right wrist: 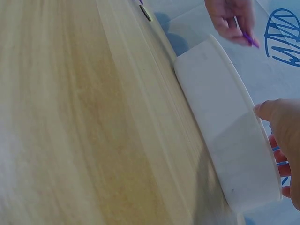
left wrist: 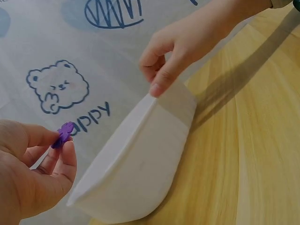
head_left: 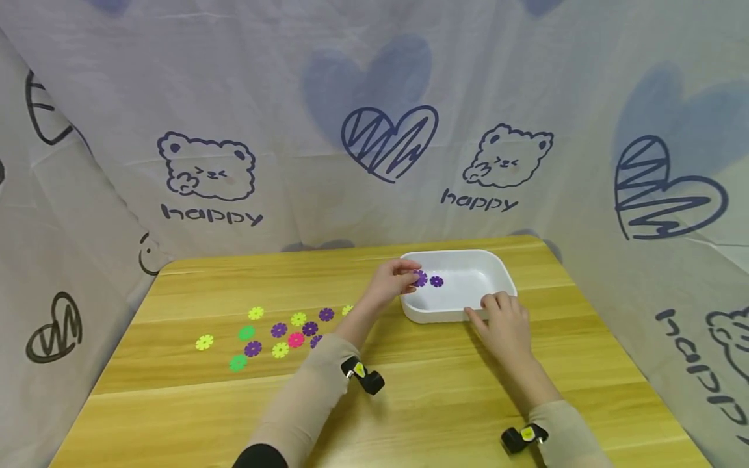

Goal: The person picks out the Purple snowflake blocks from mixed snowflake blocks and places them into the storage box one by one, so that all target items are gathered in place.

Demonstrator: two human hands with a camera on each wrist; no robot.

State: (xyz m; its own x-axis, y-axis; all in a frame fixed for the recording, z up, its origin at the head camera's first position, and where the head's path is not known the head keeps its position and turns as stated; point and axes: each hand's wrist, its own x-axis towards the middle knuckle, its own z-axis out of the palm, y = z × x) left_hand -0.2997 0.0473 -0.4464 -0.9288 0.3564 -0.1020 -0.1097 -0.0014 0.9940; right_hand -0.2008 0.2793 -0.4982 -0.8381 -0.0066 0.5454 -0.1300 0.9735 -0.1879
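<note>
My left hand [head_left: 389, 283] pinches a purple snowflake disc [left wrist: 63, 134] between thumb and fingers, above the left end of a white plastic tub [head_left: 435, 316]. Inside the tub, towards its left, lies another purple snowflake disc [head_left: 436, 281]. At the tub's near right side my right hand [head_left: 508, 325] holds the rim, with the thumb at the outer edge and the fingers reaching over to the inside, as the right wrist view shows. The tub stands on the wooden table.
Left of the tub, loose snowflake discs lie spread on the table [head_left: 175, 409]: several yellow ones [head_left: 280, 350], several purple ones [head_left: 253, 349], two green ones [head_left: 238, 363] and a pink one [head_left: 296, 340]. A printed cloth [head_left: 281, 149] hangs behind and at both sides.
</note>
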